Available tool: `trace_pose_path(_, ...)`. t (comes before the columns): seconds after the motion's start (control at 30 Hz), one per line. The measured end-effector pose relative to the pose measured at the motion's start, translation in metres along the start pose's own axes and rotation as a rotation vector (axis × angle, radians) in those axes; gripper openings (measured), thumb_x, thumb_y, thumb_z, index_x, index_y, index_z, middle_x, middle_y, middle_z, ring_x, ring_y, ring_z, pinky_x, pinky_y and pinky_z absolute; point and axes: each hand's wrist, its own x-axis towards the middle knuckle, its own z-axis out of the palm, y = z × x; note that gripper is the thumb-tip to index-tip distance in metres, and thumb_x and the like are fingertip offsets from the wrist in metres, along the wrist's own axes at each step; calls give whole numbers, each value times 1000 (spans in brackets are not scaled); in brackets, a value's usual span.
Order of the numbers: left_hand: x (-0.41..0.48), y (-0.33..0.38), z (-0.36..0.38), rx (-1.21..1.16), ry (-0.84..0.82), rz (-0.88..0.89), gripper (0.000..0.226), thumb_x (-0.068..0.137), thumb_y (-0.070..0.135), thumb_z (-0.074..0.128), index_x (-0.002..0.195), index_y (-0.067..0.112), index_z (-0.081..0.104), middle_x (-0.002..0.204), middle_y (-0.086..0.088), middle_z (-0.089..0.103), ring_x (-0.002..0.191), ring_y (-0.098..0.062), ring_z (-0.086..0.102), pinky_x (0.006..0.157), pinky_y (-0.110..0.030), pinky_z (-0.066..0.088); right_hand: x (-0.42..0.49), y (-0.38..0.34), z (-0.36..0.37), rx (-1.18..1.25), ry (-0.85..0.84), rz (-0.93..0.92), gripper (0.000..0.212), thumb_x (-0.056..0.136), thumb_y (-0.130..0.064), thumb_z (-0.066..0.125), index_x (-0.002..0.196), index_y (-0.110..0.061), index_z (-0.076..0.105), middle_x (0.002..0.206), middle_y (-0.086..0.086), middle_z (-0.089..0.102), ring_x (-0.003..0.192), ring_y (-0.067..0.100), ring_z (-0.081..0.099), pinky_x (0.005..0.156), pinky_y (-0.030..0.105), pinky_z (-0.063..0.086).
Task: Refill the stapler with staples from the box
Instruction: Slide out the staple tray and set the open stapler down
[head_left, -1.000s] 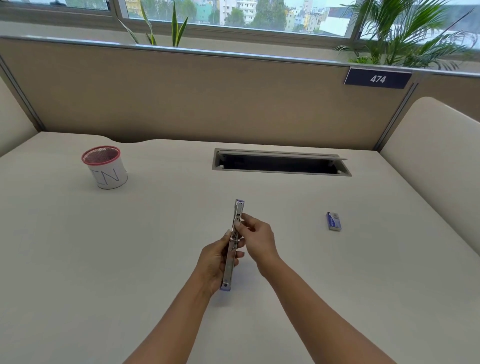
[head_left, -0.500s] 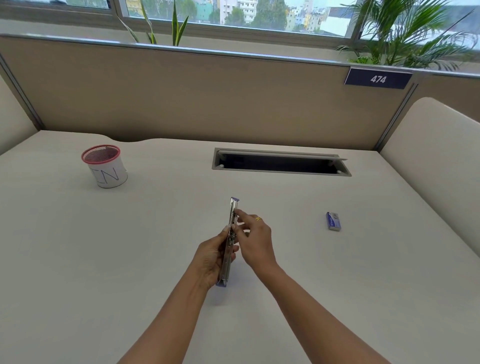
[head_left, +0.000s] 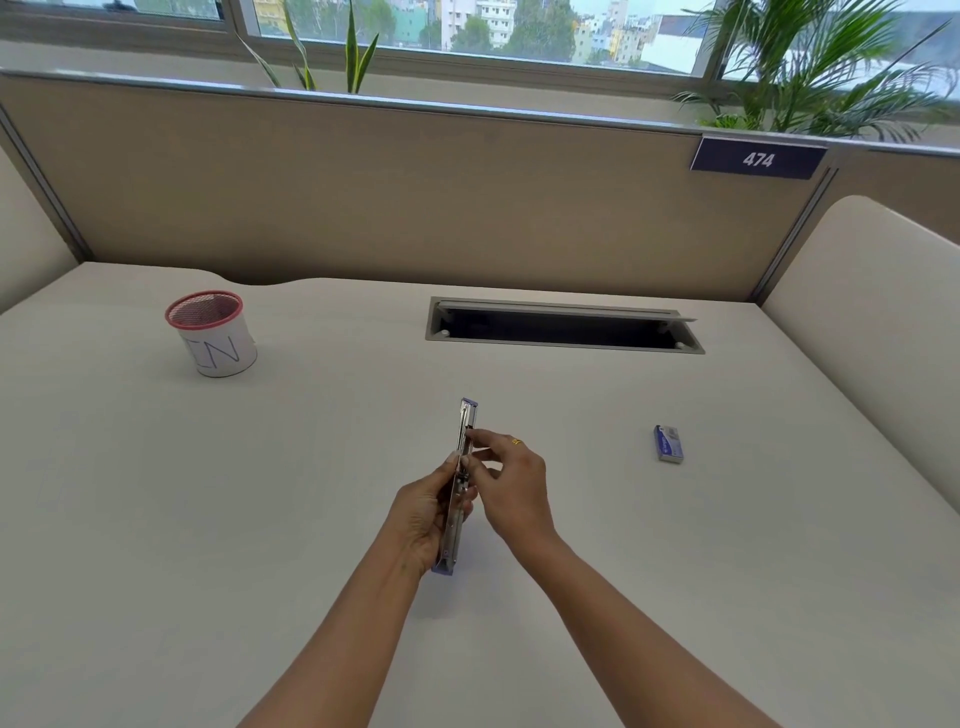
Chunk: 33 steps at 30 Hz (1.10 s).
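The stapler (head_left: 466, 421), metal with purple ends, is swung fully open into one long bar above the desk's middle. My left hand (head_left: 423, 512) grips its lower half from the left side. My right hand (head_left: 511, 480) pinches at the metal channel near its middle with thumb and fingertips; whether it holds staples is too small to tell. The small blue staple box (head_left: 668, 443) lies flat on the desk to the right, apart from both hands.
A white pen cup with a pink mesh rim (head_left: 212, 332) stands at the back left. An open cable slot (head_left: 563, 327) is cut into the desk behind the stapler. Partition panels close the back and sides of the desk (head_left: 208, 493).
My right hand's fingers have slid a little along the stapler's channel and spread slightly. The stapler has tilted and shifted slightly in my left hand. The box has stayed put.
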Motion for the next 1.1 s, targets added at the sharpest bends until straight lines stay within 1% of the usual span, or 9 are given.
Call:
trace_pose_path(0.13, -2, 0, 1, -51, -2, -13, 21, 87, 16, 59, 73, 2, 64, 48, -3, 57, 36, -9, 53, 37, -14, 44, -1, 0, -1, 37, 21, -9, 26, 84, -1, 60, 109, -9, 65, 99, -3, 58, 87, 8, 62, 72, 34, 60)
trace_pose_path(0.27, -1, 0, 1, -49, 5, -18, 20, 87, 16, 59, 73, 2, 63, 46, -3, 57, 35, -9, 54, 37, -14, 45, -1, 2, -2, 40, 30, -52, 23, 82, 1, 61, 100, -13, 62, 97, -4, 60, 87, 5, 62, 62, 19, 57)
trace_pose_path(0.37, 0, 1, 0, -30, 0, -19, 20, 87, 17, 60, 75, 1, 64, 47, -4, 59, 37, -9, 55, 38, -15, 46, 0, 2, -3, 29, 44, -75, 20, 80, 0, 63, 93, -13, 59, 93, -3, 63, 88, 9, 63, 64, 27, 58)
trace_pose_path(0.47, 0, 1, -1, -10, -14, -28, 20, 88, 18, 59, 76, 2, 64, 48, -3, 61, 37, -9, 55, 38, -14, 46, 1, 2, -4, 17, 47, -85, 22, 77, 0, 67, 86, -16, 55, 84, -3, 64, 80, 8, 64, 66, 32, 58)
trace_pose_path(0.6, -1, 2, -2, 0, -39, -39, 21, 90, 18, 56, 77, 4, 64, 49, -2, 61, 37, -8, 53, 39, -14, 44, 4, 3, -6, -9, 1, -73, 35, 75, -1, 69, 101, -19, 56, 73, -15, 59, 68, 1, 62, 72, 31, 57)
trace_pose_path(0.67, 0, 1, -3, -3, -47, -50, 21, 91, 19, 54, 78, 5, 63, 49, -1, 60, 37, -8, 51, 39, -14, 43, 6, 4, -6, -50, -26, -88, 32, 75, -1, 69, 103, -14, 61, 74, -11, 60, 70, 5, 62, 74, 34, 58)
trace_pose_path(0.77, 2, 0, -4, -24, -61, -75, 24, 91, 26, 54, 79, 6, 61, 56, -2, 55, 38, -8, 49, 37, -14, 42, 9, 3, -6, -110, -54, -116, 18, 74, 0, 68, 89, -9, 65, 78, -2, 62, 76, 18, 65, 74, 36, 57)
trace_pose_path(0.93, 3, 0, -4, -15, -65, -64, 22, 92, 21, 52, 79, 6, 60, 50, 1, 52, 35, -6, 46, 33, -14, 38, 9, 4, -4, -181, -88, -124, 12, 74, 0, 67, 84, -5, 63, 80, 7, 65, 77, 22, 64, 70, 26, 53)
trace_pose_path(1.1, 3, 0, -5, -14, -26, -70, 23, 92, 19, 52, 78, 3, 59, 45, 0, 53, 32, -7, 45, 33, -13, 39, 8, 2, -4, -229, -87, -132, 8, 75, -1, 68, 79, -3, 62, 79, 13, 66, 76, 25, 62, 71, 34, 53)
